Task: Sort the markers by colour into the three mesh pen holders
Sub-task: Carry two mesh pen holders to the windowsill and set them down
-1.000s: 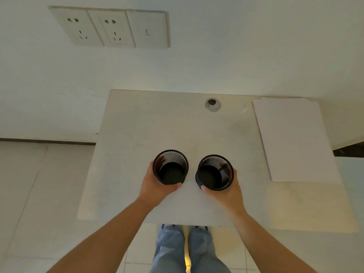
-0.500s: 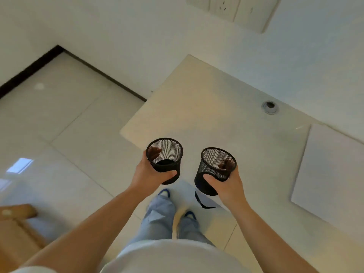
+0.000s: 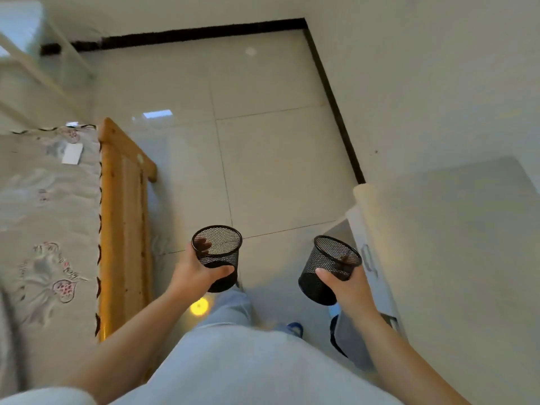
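Head view: two black mesh pen holders are up in the air above the floor tiles [image 3: 277, 159]. The left hand [image 3: 194, 273] grips the left pen holder [image 3: 217, 257], thumb across its front. The right hand [image 3: 349, 287] grips the right pen holder [image 3: 327, 270], which is tilted. A wooden bed frame [image 3: 122, 217] is on the left, a pale table [image 3: 455, 244] on the right.

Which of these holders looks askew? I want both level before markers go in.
The right mesh holder, gripped by the right hand, tilts. The left mesh holder, in the left hand, is near upright.
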